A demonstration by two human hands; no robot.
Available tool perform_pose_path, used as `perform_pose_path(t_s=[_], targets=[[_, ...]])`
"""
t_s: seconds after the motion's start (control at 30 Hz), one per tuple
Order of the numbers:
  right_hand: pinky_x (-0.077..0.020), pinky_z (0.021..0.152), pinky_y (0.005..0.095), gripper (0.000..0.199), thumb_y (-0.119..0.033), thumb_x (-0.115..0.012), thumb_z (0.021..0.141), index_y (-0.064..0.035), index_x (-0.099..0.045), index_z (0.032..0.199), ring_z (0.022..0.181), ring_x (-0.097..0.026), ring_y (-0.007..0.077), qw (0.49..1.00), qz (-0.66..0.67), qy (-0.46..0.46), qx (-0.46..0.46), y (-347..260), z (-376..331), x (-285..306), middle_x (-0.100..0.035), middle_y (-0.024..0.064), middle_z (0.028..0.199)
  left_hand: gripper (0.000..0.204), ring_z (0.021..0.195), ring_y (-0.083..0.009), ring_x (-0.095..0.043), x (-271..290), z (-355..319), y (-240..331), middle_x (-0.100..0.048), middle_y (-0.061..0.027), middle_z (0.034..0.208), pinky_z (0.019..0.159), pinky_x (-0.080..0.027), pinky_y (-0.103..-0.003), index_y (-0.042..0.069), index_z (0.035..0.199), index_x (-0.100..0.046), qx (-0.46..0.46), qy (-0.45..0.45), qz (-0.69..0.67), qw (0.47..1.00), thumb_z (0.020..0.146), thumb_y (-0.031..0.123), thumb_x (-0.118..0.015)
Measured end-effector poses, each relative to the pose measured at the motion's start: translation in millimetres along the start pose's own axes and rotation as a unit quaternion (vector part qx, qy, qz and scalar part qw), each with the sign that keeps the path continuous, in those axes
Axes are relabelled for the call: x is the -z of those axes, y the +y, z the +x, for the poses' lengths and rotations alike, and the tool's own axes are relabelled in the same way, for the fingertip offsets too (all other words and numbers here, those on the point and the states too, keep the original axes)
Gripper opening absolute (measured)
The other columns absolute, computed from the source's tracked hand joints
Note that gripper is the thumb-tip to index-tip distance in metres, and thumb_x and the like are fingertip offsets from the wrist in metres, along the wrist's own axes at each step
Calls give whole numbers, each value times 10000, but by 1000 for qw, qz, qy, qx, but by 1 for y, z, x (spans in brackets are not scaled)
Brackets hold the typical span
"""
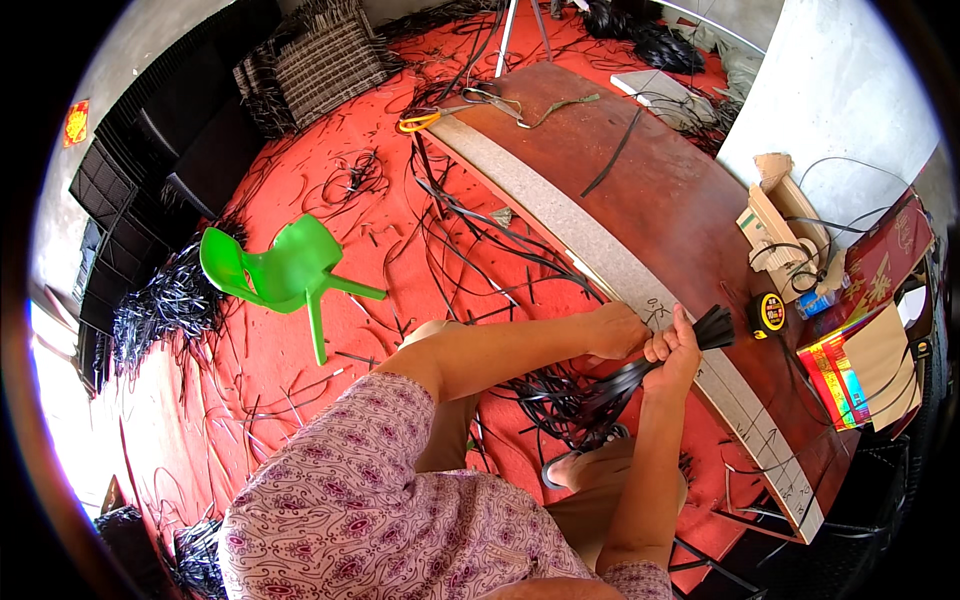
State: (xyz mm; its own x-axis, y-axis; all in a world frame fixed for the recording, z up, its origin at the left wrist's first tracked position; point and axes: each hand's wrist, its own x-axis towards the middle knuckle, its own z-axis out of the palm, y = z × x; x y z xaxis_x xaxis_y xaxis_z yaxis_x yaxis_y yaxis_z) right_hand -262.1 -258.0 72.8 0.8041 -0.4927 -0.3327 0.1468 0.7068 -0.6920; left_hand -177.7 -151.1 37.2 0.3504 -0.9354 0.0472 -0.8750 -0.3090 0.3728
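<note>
My right fingers (pixel 660 346) clamp black strips (pixel 714 328) over the desk (pixel 690 215); I can't tell if my left fingers (pixel 622 340) grip.

Bundle of black strips (pixel 614 387) in the right fingers (pixel 660 346), left fingers (pixel 628 340) just beside, at a pale board (pixel 765 445).

Glossy plastic-looking strips (pixel 715 328), smooth wood-look tabletop (pixel 670 215), shiny plastic chair (pixel 300 268), matt cardboard box (pixel 764 228)

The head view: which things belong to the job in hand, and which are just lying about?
Part of the job:
flat black glossy strips, bundled in the right hand
long grey marked board, by that hand

Probably lying about:
green plastic chair
torn brown cardboard box
</note>
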Motion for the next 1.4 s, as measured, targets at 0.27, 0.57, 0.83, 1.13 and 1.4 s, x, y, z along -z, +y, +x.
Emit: perform_pose_path(t_s=[0.27, 0.57, 0.83, 1.13, 1.4], targets=[[-258, 381, 229, 133, -180, -666, 865, -72, -635, 937, 407, -305, 46, 1000, 0, -3, -1, 0, -1, 0, -310, -81, 545, 108, 690, -353, -639, -2, 1, -1, -642, -137, 696, 584, -477, -439, 82, 764, -619, -1, 1, 0, 1000, 661, 103, -645], [-255, 379, 227, 132, -185, -672, 860, -81, -640, 935, 403, -305, 45, 1000, 2, -8, -3, 1, 0, 1, -312, -84, 541, 99, 691, -353, -638, -4, 1, -2, -642, -137, 696, 591, -479, -440, 85, 771, -620, -6, 2, -8, 1000, 677, 108, -639], [-257, 381, 228, 137, -188, -664, 865, -79, -642, 946, 407, -308, 47, 1000, 3, -5, -7, 2, 2, 3, -311, -80, 545, 90, 690, -353, -637, -2, 2, -1, -642, -140, 696, 590, -478, -440, 81, 768, -620, 5, -19, -4, 1000, 687, 117, -637], [-260, 381, 228, 136, -195, -662, 869, -84, -640, 944, 407, -306, 49, 1000, -1, -4, -6, 1, 0, 2, -306, -80, 544, 100, 690, -356, -636, -5, 2, -3, -643, -142, 698, 595, -479, -440, 89, 782, -625, -3, -6, 1, 1000, 687, 119, -635], [-257, 382, 226, 124, -186, -668, 862, -82, -641, 924, 407, -305, 49, 1000, 2, -6, -7, 2, 1, 2, -303, -82, 543, 134, 715, -357, -637, -2, 2, -1, -646, -146, 719, 615, -482, -439, 90, 813, -632, 3, -22, 2, 1000, 679, 93, -628]])
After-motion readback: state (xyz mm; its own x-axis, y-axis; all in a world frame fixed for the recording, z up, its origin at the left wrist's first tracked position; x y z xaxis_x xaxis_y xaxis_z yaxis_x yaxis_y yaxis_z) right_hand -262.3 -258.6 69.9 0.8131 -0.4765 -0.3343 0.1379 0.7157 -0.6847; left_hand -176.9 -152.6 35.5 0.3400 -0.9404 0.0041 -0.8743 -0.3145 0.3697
